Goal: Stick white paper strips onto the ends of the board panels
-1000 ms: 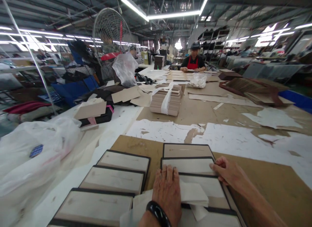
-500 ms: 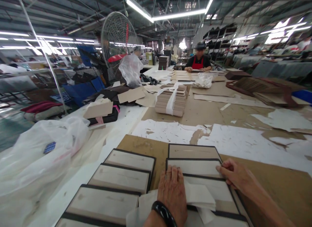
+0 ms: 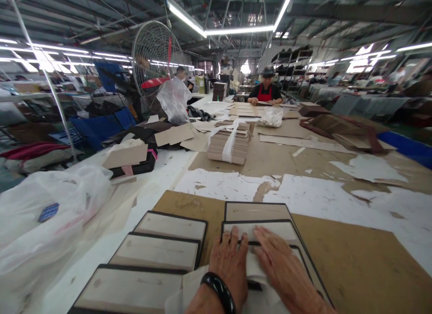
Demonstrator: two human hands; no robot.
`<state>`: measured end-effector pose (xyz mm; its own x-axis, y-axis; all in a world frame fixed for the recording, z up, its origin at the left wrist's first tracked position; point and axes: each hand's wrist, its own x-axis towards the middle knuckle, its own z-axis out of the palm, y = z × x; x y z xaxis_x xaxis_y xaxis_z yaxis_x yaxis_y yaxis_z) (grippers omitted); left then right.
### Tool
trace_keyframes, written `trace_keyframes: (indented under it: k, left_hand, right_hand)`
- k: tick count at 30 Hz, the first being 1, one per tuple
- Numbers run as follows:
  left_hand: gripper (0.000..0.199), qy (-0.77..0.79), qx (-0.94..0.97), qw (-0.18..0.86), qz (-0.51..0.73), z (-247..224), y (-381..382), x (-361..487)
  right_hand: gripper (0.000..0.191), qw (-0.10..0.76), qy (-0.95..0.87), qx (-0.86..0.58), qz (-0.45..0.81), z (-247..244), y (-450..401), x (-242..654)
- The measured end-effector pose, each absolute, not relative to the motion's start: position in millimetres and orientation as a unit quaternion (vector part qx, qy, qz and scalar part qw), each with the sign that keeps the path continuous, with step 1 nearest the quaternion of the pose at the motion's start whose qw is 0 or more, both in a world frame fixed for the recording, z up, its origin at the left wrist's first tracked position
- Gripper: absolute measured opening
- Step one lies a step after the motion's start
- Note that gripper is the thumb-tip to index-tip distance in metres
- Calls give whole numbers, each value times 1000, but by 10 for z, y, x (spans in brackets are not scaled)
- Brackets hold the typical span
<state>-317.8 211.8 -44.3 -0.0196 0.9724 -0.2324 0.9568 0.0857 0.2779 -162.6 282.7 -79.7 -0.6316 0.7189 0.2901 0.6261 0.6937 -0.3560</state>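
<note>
Black-edged panels faced with pale sheets overlap in two columns before me, a left panel (image 3: 155,251) among them. My left hand (image 3: 229,264), a black bangle at its wrist, reaches its fingertips onto a right-column panel (image 3: 278,228). A bunch of loose white sheets (image 3: 184,289) is tucked beneath its palm and sticks out on both sides; its thumb is hidden. Beside it my right hand (image 3: 281,266) lies flat, fingers stretched out, on the same panel. It partly covers the sheets and the panels below.
Brown board (image 3: 364,251) lies under the panels. Farther off are a strapped bundle of card pieces (image 3: 227,145), torn white paper (image 3: 313,192) and a clear plastic bag (image 3: 270,117). A plastic bag (image 3: 50,206) sits left, near a fan (image 3: 157,62). A co-worker (image 3: 265,91) sits across the table.
My right hand has moved left from the panel's right edge, where its fingers pinched, to lie flat beside my left hand. The left hand stays on the panel. The view has shifted slightly right.
</note>
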Motion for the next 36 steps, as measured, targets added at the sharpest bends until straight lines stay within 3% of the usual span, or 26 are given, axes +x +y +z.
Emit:
trace_keyframes:
  k: [4,17,21,27,36]
  left_hand:
    - [66,720,672,172,24,-443,2111,-3160]
    - [74,711,683,166,36,-442,2083,-3203]
    - [76,710,684,164,33,-458,2092,-3201]
    - [82,711,681,175,2,-402,2119,-3195]
    - [78,722,674,152,43,-522,2062,-3167]
  right_hand:
    - [42,135,-933,-317,100,-779,2729,-1794]
    - [55,96,-850,-516,35,-938,3037,-951]
    - [46,81,-809,-576,82,-828,3164,-786]
    - [40,125,-730,-634,222,-620,3330,-879]
    - [36,94,-715,-656,223,-647,3483,-1122]
